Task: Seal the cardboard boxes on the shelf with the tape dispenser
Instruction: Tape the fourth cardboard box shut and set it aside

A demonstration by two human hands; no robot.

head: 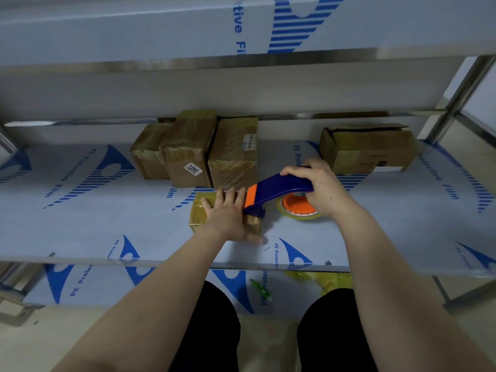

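A small cardboard box wrapped in yellowish tape (199,210) is placed near the front edge of the metal shelf covered in blue-printed protective film (107,224). It is pressed down by the left hand (225,216), which is laid flat on its top with the fingers straight and spread. A blue and orange plastic tape dispenser (279,190) is gripped by its handle in the right hand (322,189), whose fingers are curled round it; its orange front end is brought to the box's right side, just beside the left fingertips. The roll of clear tape on an orange hub (303,216) is seen under the right hand.

The box is judged to be light and likely to slide on the slick film, so it is best steadied from above with a flat palm, clear of the seam to be taped. Its walls are probably stiff at the corners and softer mid-panel. The dispenser is taken for rigid plastic, best held by the handle alone.

Three taped brown cardboard boxes (188,154) are stood together at the back, and an open-flapped cardboard box (370,149) is set well apart to the right, apparently not yet sealed.
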